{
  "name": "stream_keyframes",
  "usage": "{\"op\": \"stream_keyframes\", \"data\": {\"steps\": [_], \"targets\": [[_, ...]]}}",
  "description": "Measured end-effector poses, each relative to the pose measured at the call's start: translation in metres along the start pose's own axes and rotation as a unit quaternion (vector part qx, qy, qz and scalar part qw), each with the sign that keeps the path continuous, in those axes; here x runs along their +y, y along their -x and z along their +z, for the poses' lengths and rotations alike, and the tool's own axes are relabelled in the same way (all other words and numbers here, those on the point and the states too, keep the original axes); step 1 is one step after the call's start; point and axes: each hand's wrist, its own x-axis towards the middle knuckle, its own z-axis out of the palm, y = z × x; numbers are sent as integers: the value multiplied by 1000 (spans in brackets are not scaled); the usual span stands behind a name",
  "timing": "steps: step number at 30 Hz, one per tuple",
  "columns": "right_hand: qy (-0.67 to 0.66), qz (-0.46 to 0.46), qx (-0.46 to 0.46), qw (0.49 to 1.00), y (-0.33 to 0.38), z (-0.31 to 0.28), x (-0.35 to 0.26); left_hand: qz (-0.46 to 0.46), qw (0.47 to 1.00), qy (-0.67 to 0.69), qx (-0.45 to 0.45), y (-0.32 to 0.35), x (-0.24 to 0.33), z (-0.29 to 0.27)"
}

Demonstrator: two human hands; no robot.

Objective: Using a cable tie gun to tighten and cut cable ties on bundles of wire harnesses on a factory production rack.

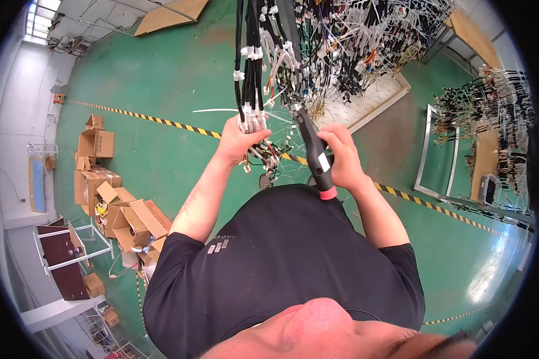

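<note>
My left hand [241,140] is closed round a bundle of black cables, a wiring harness [254,113], at a stretch with white connectors or wrapping. The harness hangs from above, and its loose connector ends [266,157] dangle below my fingers. A thin white strip like a cable tie [212,110] sticks out to the left beside that hand. In my right hand [341,157] is a long black hand tool [312,140] with a red end. Its metal tip [296,106] points up toward the cables, a little right of the held bundle. Whether the tip touches a cable cannot be made out.
Many more wiring harnesses [371,36] hang at the upper right over a pale slatted board [374,103]. Another hanging cable mass [488,113] is farther right, by a metal frame [424,152]. Open cardboard boxes [132,221] stand on the green floor at left. Yellow-black tape [161,119] crosses the floor.
</note>
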Motion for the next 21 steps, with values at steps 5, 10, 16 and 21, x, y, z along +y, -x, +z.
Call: {"op": "stream_keyframes", "data": {"steps": [5, 10, 16, 21], "targets": [[-212, 129, -84, 965, 9, -3, 13, -49, 965, 129, -225, -10, -1, -35], [-374, 121, -96, 914, 6, 3, 16, -64, 939, 116, -317, -14, -1, -35], [-488, 66, -149, 857, -8, 12, -2, -34, 948, 90, -303, -9, -9, -15], [-541, 110, -131, 823, -18, 33, -10, -2, 981, 14, -193, -1, -10, 11]]}}
